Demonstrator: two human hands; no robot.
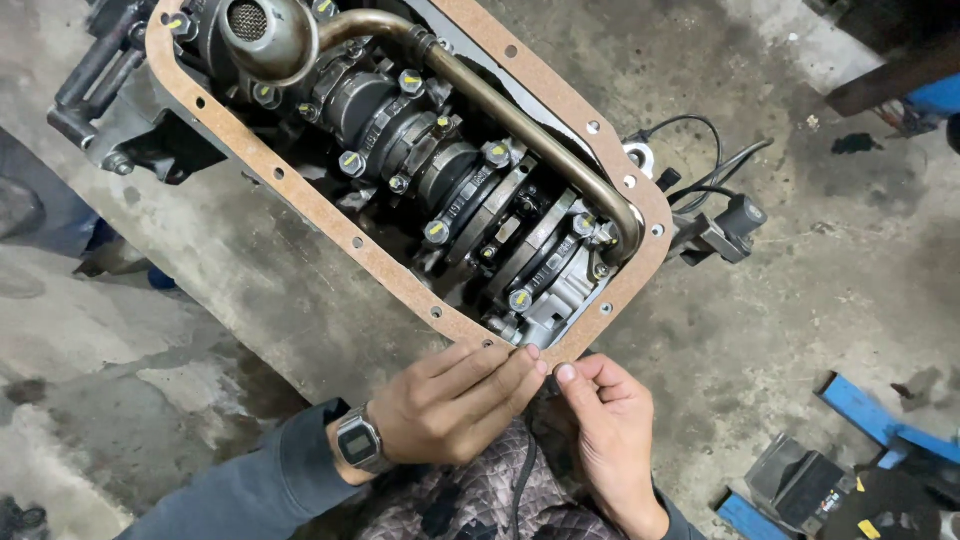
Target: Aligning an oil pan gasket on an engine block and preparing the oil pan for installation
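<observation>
An upturned engine block (250,270) lies in front of me with its crankshaft (440,170) and bearing caps exposed. A brown cork gasket (300,195) runs around the open rim. My left hand (455,400), with a digital watch on the wrist, presses its fingertips on the gasket's near edge. My right hand (605,425) pinches the same near edge beside it, thumb and forefinger together. A curved metal pickup pipe (500,105) with a round mesh strainer (262,30) crosses the inside of the block.
Black cables and a sensor plug (725,225) hang off the block's right side. Blue metal parts and a dark box (830,470) lie on the stained concrete floor at lower right. A person's shoe and trouser leg (40,215) show at far left.
</observation>
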